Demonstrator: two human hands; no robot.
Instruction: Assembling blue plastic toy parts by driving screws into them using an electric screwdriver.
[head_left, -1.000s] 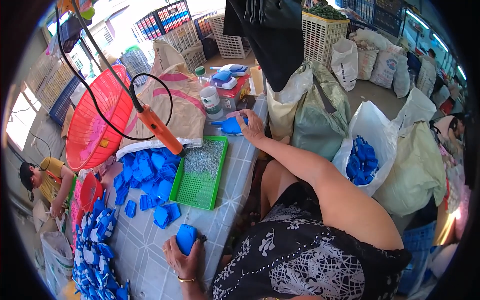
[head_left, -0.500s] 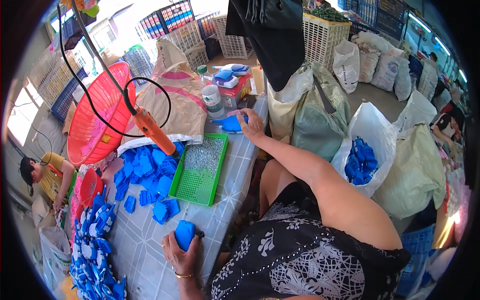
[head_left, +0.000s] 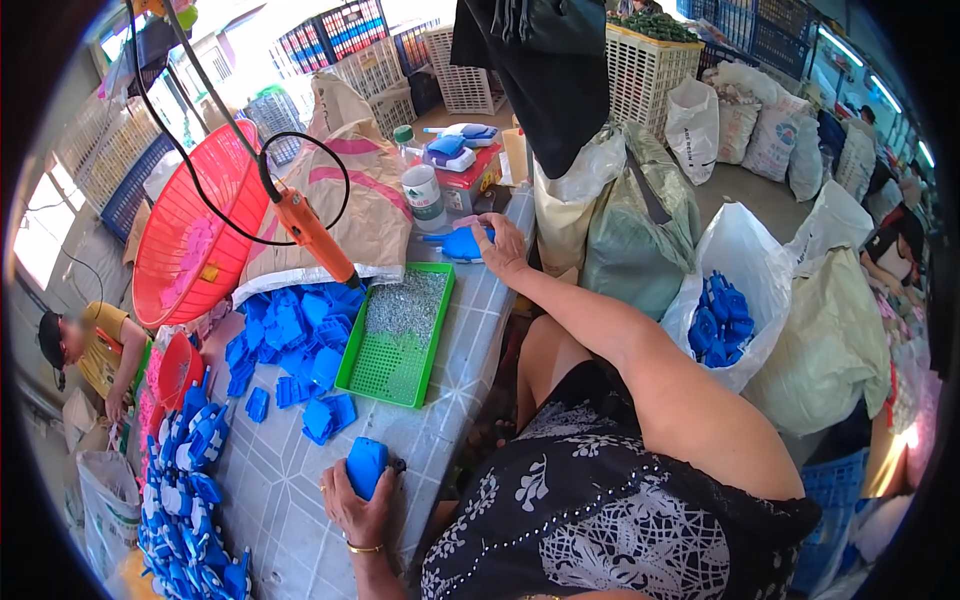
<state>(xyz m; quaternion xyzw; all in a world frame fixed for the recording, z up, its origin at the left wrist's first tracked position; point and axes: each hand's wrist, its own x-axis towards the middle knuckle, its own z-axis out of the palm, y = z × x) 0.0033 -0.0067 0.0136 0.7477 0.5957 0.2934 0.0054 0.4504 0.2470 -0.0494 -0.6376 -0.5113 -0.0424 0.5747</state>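
A blue plastic casing (head_left: pixel 367 466) with rounded corners is gripped in my left hand (head_left: pixel 358 508), low over the near part of the table. My right arm reaches out to the table's far right edge. There, my right hand (head_left: pixel 502 248) has its fingers closed on a blue plastic piece (head_left: pixel 460 244) with a narrow pointed end. Between the hands lies a green tray (head_left: pixel 386 378) of small silvery screws. An orange electric screwdriver (head_left: pixel 318 240) hangs on a cable, its tip above the tray's far left corner. Left of the tray is a heap of blue plastic shells (head_left: pixel 295 335).
Blue-and-white assembled pieces (head_left: pixel 190 500) pile along the left edge. A red basket (head_left: pixel 200 225) leans behind a paper sack (head_left: pixel 335 205). A white bottle (head_left: pixel 424 198) and a red box (head_left: pixel 468 180) stand beyond my right hand. An open bag (head_left: pixel 735 290) of blue parts sits right.
The hanging screwdriver has swung slightly, its tip now a little higher and farther right. Both hands stay almost where they were, each on the same blue piece.
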